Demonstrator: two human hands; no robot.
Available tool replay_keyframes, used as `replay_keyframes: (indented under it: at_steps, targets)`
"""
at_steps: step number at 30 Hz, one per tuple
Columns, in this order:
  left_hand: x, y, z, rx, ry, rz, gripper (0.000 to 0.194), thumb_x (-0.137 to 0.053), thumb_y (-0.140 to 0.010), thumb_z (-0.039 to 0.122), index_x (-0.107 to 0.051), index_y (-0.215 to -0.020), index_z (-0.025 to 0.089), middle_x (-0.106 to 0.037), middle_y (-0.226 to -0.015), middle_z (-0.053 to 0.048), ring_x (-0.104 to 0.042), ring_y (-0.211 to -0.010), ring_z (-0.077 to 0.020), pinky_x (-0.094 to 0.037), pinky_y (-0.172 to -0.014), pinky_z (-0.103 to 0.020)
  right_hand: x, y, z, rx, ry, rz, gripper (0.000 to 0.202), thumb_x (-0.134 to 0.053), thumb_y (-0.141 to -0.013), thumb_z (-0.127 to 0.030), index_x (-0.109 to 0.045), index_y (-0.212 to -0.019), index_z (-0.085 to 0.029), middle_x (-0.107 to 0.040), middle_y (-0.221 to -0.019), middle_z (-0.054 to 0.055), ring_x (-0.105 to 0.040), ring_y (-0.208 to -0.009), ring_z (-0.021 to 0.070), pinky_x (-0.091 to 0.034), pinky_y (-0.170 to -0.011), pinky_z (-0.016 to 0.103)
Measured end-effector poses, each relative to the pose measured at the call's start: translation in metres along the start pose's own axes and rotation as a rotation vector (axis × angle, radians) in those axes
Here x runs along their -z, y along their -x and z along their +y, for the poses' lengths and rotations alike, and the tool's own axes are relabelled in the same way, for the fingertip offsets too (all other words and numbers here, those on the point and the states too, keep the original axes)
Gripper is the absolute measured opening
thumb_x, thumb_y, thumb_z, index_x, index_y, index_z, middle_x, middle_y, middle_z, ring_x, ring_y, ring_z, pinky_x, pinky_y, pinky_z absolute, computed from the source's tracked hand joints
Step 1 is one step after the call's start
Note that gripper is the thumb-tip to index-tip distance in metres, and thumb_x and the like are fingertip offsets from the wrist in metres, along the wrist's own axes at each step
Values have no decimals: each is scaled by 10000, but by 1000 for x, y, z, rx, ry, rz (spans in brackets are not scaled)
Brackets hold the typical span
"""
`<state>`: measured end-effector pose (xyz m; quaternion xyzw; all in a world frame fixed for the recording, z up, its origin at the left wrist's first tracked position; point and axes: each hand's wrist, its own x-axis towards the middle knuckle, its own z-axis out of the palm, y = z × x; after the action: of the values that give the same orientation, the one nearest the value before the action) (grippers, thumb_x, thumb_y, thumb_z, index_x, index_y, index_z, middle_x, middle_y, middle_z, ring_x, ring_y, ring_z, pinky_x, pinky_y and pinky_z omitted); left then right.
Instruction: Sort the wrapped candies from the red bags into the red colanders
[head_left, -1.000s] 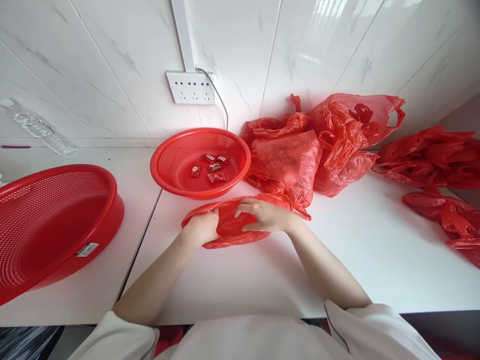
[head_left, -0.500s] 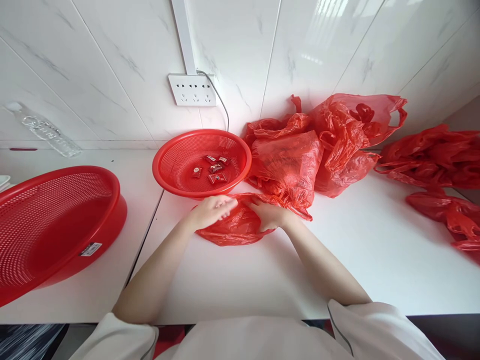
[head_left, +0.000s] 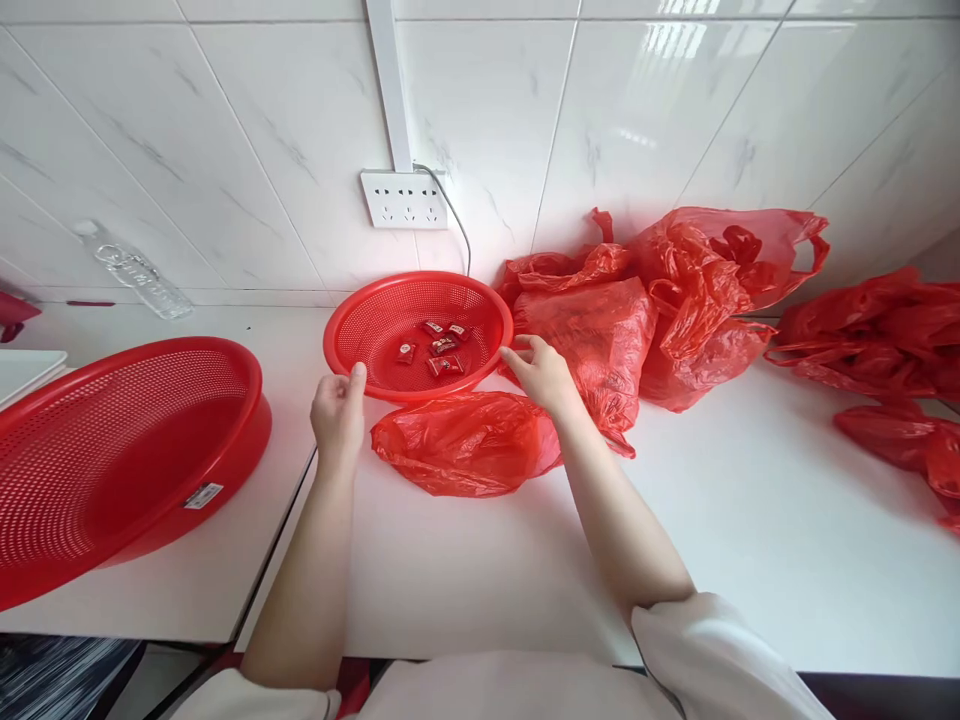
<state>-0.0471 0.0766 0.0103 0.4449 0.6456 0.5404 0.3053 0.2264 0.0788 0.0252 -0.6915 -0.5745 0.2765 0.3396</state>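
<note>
A small red plastic basket (head_left: 352,372) holds several small wrapped candies (head_left: 445,366). At its front-left side is my left hand (head_left: 337,415), thumb raised near the rim and fingers loosely bent, with nothing visible in it. My right hand (head_left: 543,373) is at the basket's right side, fingers apart, the fingertips at or very close to the rim; whether they touch it I cannot tell. Between my arms, just in front of the basket, a red plastic bag (head_left: 465,445) lies on the white table (head_left: 480,570) with its mouth loosely spread.
Several filled red plastic bags (head_left: 589,325) stand against the tiled wall, right of the basket. More red bags (head_left: 877,330) lie at the far right. A larger red basket (head_left: 244,400) takes up the left. Behind it are a clear bottle (head_left: 142,280) and a wall socket (head_left: 405,200).
Both hands have left the red bag and moved up to the two sides of the small basket. The bag now lies by itself, spread wider. The camera view has shifted slightly.
</note>
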Motion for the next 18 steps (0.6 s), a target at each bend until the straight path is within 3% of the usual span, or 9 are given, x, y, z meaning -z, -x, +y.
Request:
replay_keyframes:
  at_steps: [2, 5, 8, 10, 13, 15, 18]
  targets:
    - [-1, -5, -10, 16, -27, 58, 608, -680, -710, 595, -478, -1122, 196, -588, -1093, -96, -607, -737, -132, -470, -528, -217, -14, -14, 11, -46, -9, 25, 679, -495, -904, -517, -366, -1424, -100, -622, -1261, 174, -565, -1212, 254, -422, -992, 346]
    - [-9, -8, -21, 188, 114, -144, 735, -648, -744, 555, -330, -1330, 246, -528, -1290, -130, -668, -790, -176, -531, -578, -288, -29, -27, 23, -40, -39, -41, 680, -455, -915, -519, -358, -1427, -81, -598, -1292, 190, -547, -1233, 253, -411, -1008, 359]
    - [-13, -9, -29, 332, 286, -384, 507, -563, -785, 457, -462, -1222, 220, -627, -1166, -98, -684, -789, -195, -549, -643, -318, -38, -30, 27, 3, -64, -82, 597, -413, -939, -469, -370, -1407, -102, -568, -1334, 164, -565, -1204, 202, -433, -983, 308]
    - [-13, -9, -33, 336, 331, -454, 376, -531, -756, 370, -535, -1087, 191, -669, -1066, -80, -678, -835, -208, -549, -691, -320, -41, -26, 26, 37, -13, -28, 691, -455, -918, -434, -250, -1460, -58, -459, -1429, 200, -477, -1300, 207, -399, -1031, 303]
    - [-12, -7, -39, 295, 303, -436, 249, -510, -689, 312, -562, -890, 175, -687, -934, -61, -659, -857, -226, -542, -710, -327, -43, -16, 20, 156, 222, 172, 813, -513, -885, -387, -125, -1494, -15, -193, -1553, 244, -207, -1449, 262, -285, -1126, 375]
    - [-12, -4, -44, 286, 295, -407, 225, -508, -665, 303, -562, -841, 172, -678, -886, -55, -651, -845, -230, -535, -711, -332, -44, -8, 15, 260, 368, 264, 712, -504, -887, -340, -220, -1483, -73, -118, -1579, 206, -122, -1465, 278, -221, -1151, 444]
    - [-16, -2, -52, 268, 299, -380, 242, -511, -646, 286, -570, -849, 169, -671, -909, -54, -640, -851, -229, -526, -724, -333, -43, 3, 6, 350, 492, 330, 499, -457, -897, -230, -408, -1389, -159, -124, -1590, 150, -89, -1467, 286, -111, -1148, 568]
